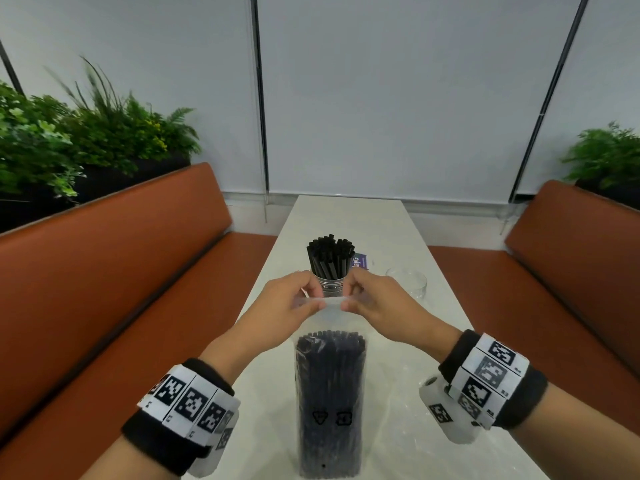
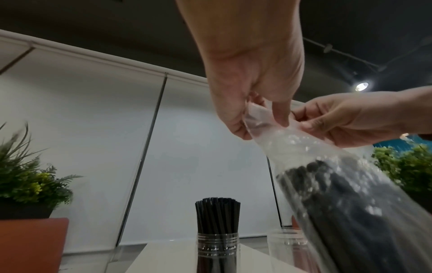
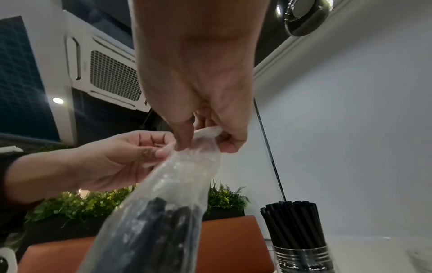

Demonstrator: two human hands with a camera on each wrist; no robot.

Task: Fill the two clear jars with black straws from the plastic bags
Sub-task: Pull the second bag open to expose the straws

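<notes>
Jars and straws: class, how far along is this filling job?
Done: one jar stands packed with straws. In hand: the left hand and right hand pinch the top of a full bag. Left: the second jar is empty.

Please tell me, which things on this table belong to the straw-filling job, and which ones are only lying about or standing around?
Belong to the job:
- plastic bag of black straws, its top pinched by the left hand and right hand
- jar already full of straws
- empty clear jar

Only standing around:
- purple card behind the full jar
- plants
- orange benches
</notes>
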